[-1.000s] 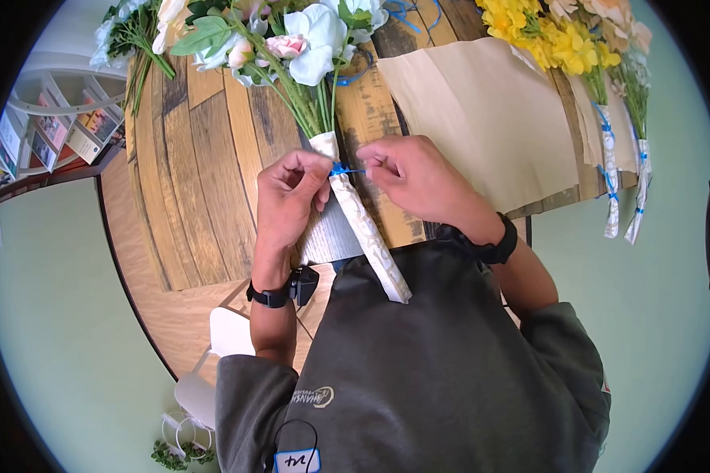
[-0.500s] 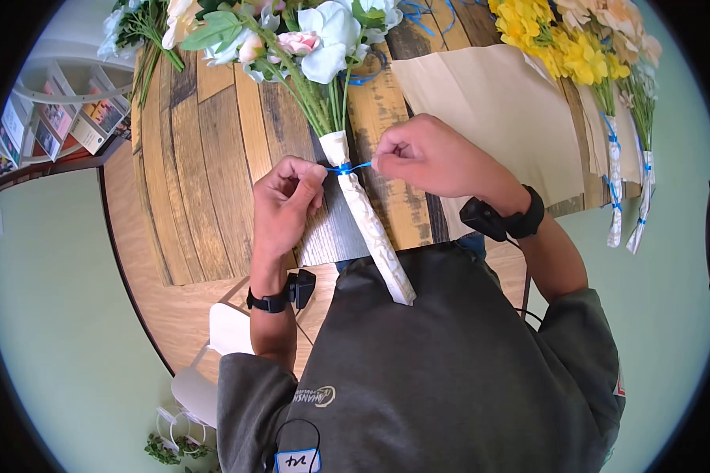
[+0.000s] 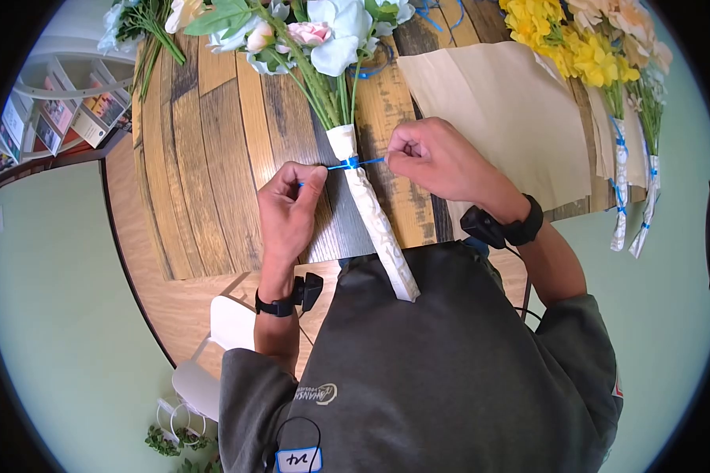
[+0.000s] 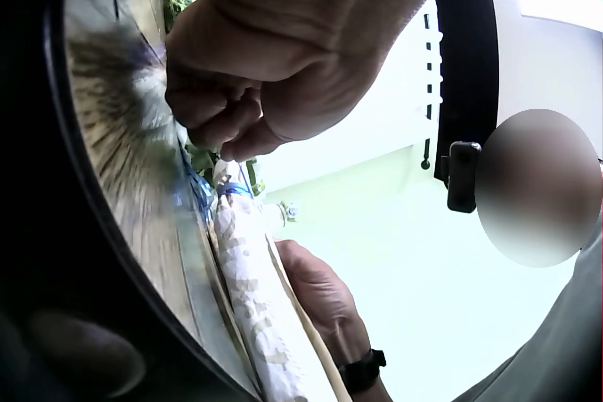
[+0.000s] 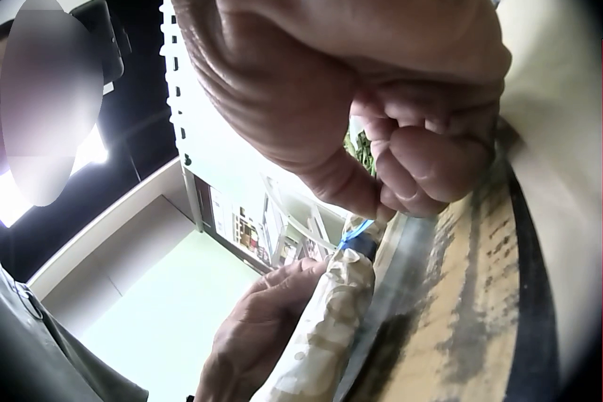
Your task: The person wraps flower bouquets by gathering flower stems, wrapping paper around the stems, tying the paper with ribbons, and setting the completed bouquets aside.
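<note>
A bouquet with pale blue and pink flowers (image 3: pixel 335 39) lies toward me, its stems wrapped in a white patterned paper handle (image 3: pixel 375 229). Blue ribbon (image 3: pixel 351 163) circles the wrap near its upper end. My left hand (image 3: pixel 286 209) pinches one ribbon end, left of the handle. On the opposite side, my right hand (image 3: pixel 443 162) pinches the other end between thumb and curled fingers. The ribbon stretches nearly straight between both hands. In the right wrist view, the ribbon (image 5: pixel 353 232) passes over the wrapped handle (image 5: pixel 325 327) below the fingertips.
Brown kraft paper (image 3: pixel 501 118) lies on the wooden table (image 3: pixel 213 181) to the right. Beyond it are yellow flowers (image 3: pixel 568 47) and slim bouquets with blue-tied white handles (image 3: pixel 620 181). Loose green stems (image 3: pixel 156 39) lie at far left. More blue ribbon (image 3: pixel 438 16) curls at the back.
My right hand has moved right, drawing the ribbon out from the handle. The ribbon ends now extend on both sides. The view has shifted slightly.
</note>
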